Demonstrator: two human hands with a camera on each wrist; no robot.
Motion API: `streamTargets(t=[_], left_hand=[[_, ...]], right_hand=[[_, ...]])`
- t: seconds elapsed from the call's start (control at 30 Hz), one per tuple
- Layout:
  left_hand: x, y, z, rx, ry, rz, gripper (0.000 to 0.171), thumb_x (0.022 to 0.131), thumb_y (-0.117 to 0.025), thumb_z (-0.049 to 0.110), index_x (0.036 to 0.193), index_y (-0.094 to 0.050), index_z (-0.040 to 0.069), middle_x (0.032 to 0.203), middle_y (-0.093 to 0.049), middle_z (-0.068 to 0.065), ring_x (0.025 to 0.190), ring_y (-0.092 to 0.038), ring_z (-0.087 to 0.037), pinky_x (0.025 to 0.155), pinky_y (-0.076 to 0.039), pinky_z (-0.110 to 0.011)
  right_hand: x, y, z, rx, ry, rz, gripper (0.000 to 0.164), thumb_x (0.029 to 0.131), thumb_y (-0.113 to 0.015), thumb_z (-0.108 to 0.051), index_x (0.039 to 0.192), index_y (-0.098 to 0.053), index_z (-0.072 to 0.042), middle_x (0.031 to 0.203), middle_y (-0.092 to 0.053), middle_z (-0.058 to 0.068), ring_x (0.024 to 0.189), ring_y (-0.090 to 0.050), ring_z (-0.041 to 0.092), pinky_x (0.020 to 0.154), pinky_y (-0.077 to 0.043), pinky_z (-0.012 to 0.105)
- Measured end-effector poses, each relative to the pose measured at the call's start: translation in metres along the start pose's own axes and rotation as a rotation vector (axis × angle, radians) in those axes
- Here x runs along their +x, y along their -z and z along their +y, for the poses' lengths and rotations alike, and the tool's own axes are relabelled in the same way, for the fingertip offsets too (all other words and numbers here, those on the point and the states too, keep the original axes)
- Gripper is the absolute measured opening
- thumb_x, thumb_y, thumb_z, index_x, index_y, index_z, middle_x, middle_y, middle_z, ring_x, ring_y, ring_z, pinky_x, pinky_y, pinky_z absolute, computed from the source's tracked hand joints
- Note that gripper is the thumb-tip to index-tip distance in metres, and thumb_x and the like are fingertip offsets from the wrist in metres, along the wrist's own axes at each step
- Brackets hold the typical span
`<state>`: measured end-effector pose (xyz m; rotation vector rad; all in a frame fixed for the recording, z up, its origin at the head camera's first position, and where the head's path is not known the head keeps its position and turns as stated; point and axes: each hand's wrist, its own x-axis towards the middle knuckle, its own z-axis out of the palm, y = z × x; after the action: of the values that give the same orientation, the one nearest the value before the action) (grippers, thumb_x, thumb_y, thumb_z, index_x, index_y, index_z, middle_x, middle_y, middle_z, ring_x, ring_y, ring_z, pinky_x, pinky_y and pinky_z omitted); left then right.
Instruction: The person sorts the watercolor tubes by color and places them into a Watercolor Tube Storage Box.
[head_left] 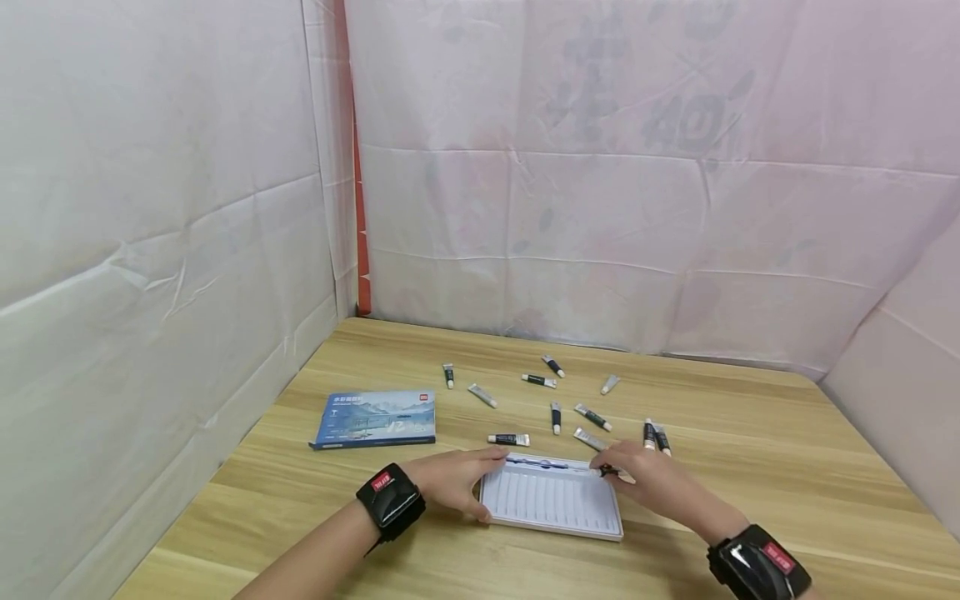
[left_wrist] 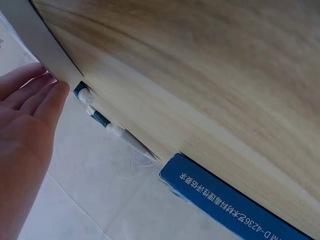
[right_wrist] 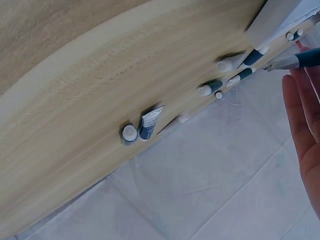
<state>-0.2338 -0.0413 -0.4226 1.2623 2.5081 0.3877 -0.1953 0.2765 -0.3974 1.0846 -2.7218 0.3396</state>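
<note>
A white plastic tray (head_left: pixel 551 527) with narrow slots lies in front of me on the table, a slim dark paintbrush (head_left: pixel 536 462) in its long upper groove. My left hand (head_left: pixel 453 482) holds the tray's left end, thumb at the near corner and fingers at the far one. Over the tray's upper right corner, my right hand (head_left: pixel 660 483) pinches a paint tube (right_wrist: pixel 308 58) with a dark label. In the right wrist view that tube points away from the fingertips, its far end partly out of frame. Fingers cover much of it in the head view.
Several small paint tubes (head_left: pixel 592 417) lie scattered beyond the tray, two of them (head_left: pixel 649 433) side by side at the right. At left is a flat blue box (head_left: pixel 378 421). White cloth (head_left: pixel 600 208) hangs behind and beside the wooden table (head_left: pixel 262 508).
</note>
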Motion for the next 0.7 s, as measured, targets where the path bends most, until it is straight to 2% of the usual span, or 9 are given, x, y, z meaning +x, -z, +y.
streamTargets(t=[0.2,0.4,0.7], left_hand=[[0.001,0.000,-0.001,-0.009,-0.005,0.006,0.085,0.077,-0.071,0.042,0.143,-0.032,0.005,0.149,-0.022,0.000,0.132,-0.023,-0.012,0.104,-0.024,-0.026],[0.000,0.000,-0.001,-0.006,-0.013,0.007,0.085,0.077,-0.070,0.042,0.143,-0.032,0.004,0.149,-0.022,-0.001,0.132,-0.023,-0.013,0.104,-0.024,-0.026],[-0.001,0.002,0.001,0.002,-0.038,0.013,0.084,0.078,-0.069,0.043,0.142,-0.032,0.002,0.149,-0.023,-0.004,0.132,-0.024,-0.014,0.104,-0.024,-0.026]], right_hand=[[0.000,-0.007,-0.001,0.008,0.103,0.050,0.027,0.075,-0.071,0.000,0.098,-0.067,-0.014,0.095,-0.063,-0.007,0.085,-0.058,0.008,0.066,-0.050,0.025],[0.001,-0.016,-0.005,0.073,0.236,0.084,0.034,0.071,-0.072,0.006,0.096,-0.066,-0.016,0.097,-0.063,-0.009,0.087,-0.059,0.007,0.071,-0.049,0.023],[0.000,-0.018,-0.014,0.107,0.256,0.036,0.033,0.074,-0.067,0.006,0.096,-0.063,-0.018,0.101,-0.061,-0.006,0.095,-0.058,0.014,0.075,-0.051,0.031]])
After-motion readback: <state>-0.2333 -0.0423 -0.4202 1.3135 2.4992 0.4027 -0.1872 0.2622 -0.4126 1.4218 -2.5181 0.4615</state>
